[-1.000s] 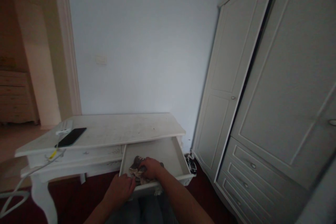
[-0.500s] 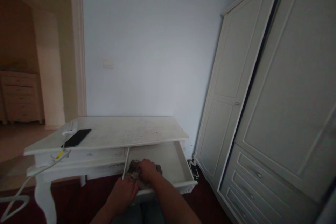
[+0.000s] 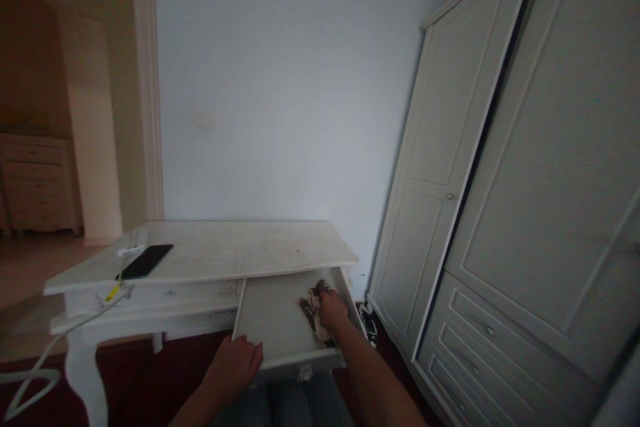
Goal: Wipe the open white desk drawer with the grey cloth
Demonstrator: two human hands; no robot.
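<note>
The white drawer [image 3: 273, 317] is pulled out from the desk. At its front left corner, my left hand [image 3: 236, 361] has its fingers curled over the edge. Inside, towards the right wall, my right hand [image 3: 333, 312] grips a crumpled brown and cream patterned cloth [image 3: 311, 313]. Part of that cloth lies on the drawer's floor, and part is hidden under the hand. Its exact kind cannot be made out.
A dark phone [image 3: 148, 261] lies on the left of the white desktop [image 3: 240, 247], beside a white cable [image 3: 75, 328]. A tall white wardrobe [image 3: 430, 147] stands at the right. Black and white shoes [image 3: 367, 323] sit on the floor between drawer and wardrobe.
My right hand has moved right with the cloth, from the drawer's front left to its right side. My left hand has come off the cloth and holds the drawer's corner.
</note>
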